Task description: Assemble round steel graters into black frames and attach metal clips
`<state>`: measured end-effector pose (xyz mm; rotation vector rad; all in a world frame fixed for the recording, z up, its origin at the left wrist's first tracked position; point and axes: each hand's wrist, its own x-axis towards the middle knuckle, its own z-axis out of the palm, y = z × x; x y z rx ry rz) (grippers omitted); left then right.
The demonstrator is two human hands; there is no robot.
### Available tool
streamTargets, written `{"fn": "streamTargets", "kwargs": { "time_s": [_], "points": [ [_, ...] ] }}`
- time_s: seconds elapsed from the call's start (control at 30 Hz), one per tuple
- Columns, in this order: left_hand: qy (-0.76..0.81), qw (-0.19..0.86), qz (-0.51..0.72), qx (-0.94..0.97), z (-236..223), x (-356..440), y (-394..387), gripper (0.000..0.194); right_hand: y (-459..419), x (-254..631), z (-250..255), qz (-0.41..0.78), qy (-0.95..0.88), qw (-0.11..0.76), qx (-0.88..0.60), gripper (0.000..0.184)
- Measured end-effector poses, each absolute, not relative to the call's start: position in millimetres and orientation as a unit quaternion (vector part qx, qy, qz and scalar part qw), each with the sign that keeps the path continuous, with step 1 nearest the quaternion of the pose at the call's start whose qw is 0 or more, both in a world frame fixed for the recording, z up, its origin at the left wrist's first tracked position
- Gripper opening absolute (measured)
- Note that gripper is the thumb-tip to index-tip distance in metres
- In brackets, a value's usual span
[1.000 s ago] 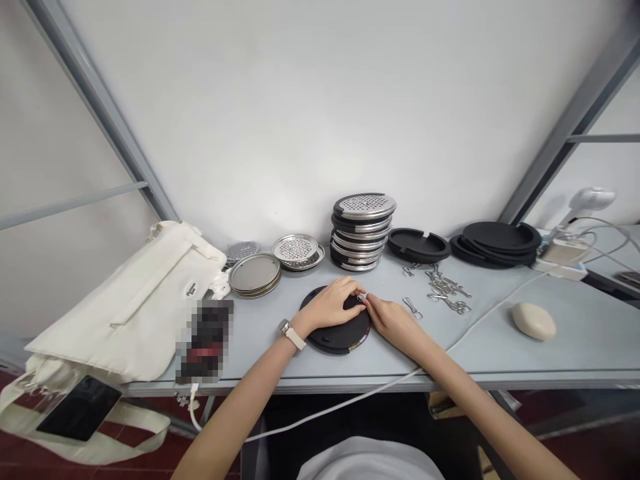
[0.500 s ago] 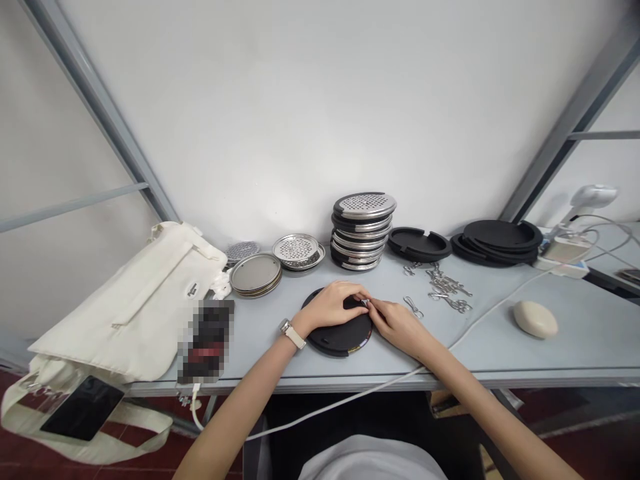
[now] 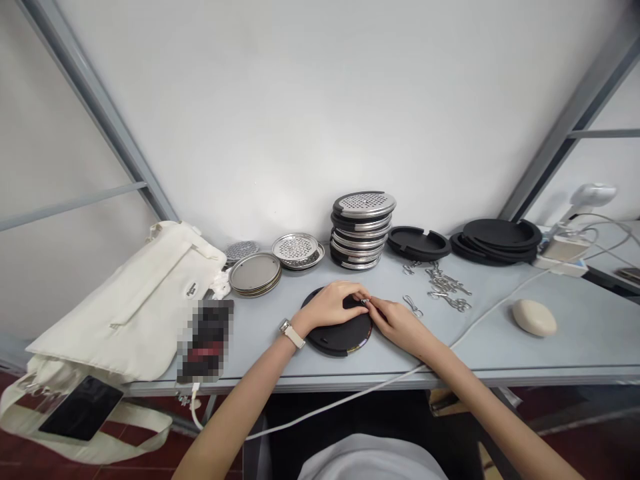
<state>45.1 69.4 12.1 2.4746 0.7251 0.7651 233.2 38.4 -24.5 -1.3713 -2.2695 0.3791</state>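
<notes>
A round black disc [image 3: 340,339] with a notched rim lies flat on the grey table [image 3: 280,340] in front of me. Across its upper part rests my left hand [image 3: 333,305], wearing a watch, with thumb and fingers curled to the disc's right edge. There my right hand [image 3: 397,323] meets it, its thumb and forefinger pinched together. Between the fingertips of both hands shows a small shiny metal piece [image 3: 365,302], mostly covered. To the right lie one loose wire clip [image 3: 413,306] and a pile of metal clips [image 3: 450,287].
Behind the hands stands a stack of perforated metal discs in black holders [image 3: 363,230]. Flat metal plates [image 3: 255,273] and perforated discs [image 3: 296,249] lie left of it, black holders [image 3: 500,241] right. A white bag [image 3: 120,313], cable [image 3: 325,409] and cream mouse-shaped object [image 3: 534,317] surround the workspace.
Hardly anything differs. Both hands stay at the disc's edge with only a slight shift of the fingertips, and the view has moved a little.
</notes>
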Motion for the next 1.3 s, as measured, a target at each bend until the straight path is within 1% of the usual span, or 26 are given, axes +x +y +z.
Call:
{"fn": "streamTargets", "kwargs": {
  "time_s": [0.23, 0.43, 0.53, 0.63, 0.7, 0.77, 0.9, 1.03, 1.13, 1.3],
  "points": [
    [0.270, 0.210, 0.267, 0.901, 11, 45, 71, 0.011, 39, 233, -24, 0.108, -0.826, 0.213, -0.511, 0.031],
    [0.266, 0.201, 0.265, 0.905, 10, 44, 70, 0.014, 38, 232, -24, 0.121, -0.825, 0.223, -0.505, 0.031],
    [0.270, 0.189, 0.267, 0.906, 9, 45, 71, 0.019, 43, 240, -23, 0.105, -0.822, 0.210, -0.518, 0.030],
    [0.268, 0.179, 0.273, 0.907, 8, 44, 71, 0.023, 54, 265, -22, 0.040, -0.786, 0.182, -0.589, 0.030],
    [0.268, 0.178, 0.269, 0.908, 8, 44, 70, 0.021, 61, 292, -20, -0.014, -0.733, 0.143, -0.665, 0.028],
    [0.269, 0.178, 0.265, 0.909, 9, 43, 70, 0.020, 66, 320, -18, -0.052, -0.681, 0.127, -0.720, 0.029],
    [0.273, 0.180, 0.267, 0.906, 9, 43, 69, 0.018, 68, 361, -12, -0.069, -0.616, 0.097, -0.779, 0.038],
    [0.277, 0.184, 0.262, 0.906, 11, 43, 69, 0.018, 67, 378, -15, -0.055, -0.584, 0.081, -0.805, 0.039],
    [0.275, 0.182, 0.258, 0.908, 11, 44, 68, 0.017, 70, 384, -23, -0.067, -0.576, 0.086, -0.810, 0.036],
    [0.271, 0.175, 0.261, 0.910, 10, 43, 69, 0.016, 83, 395, -28, -0.119, -0.612, 0.124, -0.772, 0.029]
  ]
}}
